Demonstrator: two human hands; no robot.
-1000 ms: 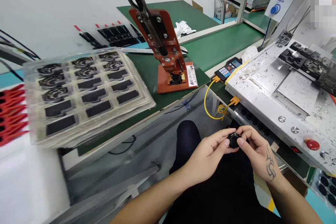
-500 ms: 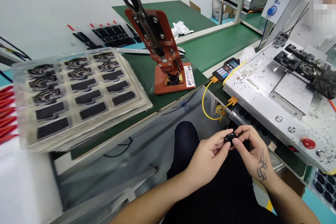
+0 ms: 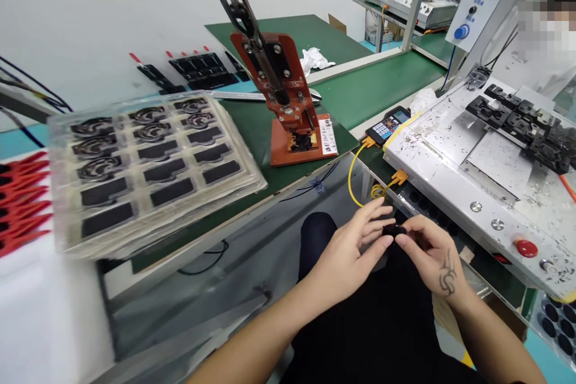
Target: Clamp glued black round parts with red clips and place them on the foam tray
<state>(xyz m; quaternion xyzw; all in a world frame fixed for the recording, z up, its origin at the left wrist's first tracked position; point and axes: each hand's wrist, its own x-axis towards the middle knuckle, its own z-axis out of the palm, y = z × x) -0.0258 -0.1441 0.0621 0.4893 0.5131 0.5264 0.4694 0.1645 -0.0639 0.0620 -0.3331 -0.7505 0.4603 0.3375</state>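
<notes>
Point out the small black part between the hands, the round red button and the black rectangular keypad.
Small black part [image 3: 394, 230]: head view, its visible middle.
Round red button [image 3: 526, 247]: head view, its cap.
Black rectangular keypad [image 3: 386, 129]: head view, keys.

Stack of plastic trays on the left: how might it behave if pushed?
The tray stack may slip tray over tray, since its edges look uneven. It looks thin-walled, so it probably flexes. Tilting might shift the black pieces on top.

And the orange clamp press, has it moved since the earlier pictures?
No. The orange clamp press keeps the same place on the green table; only the view has shifted.
</notes>
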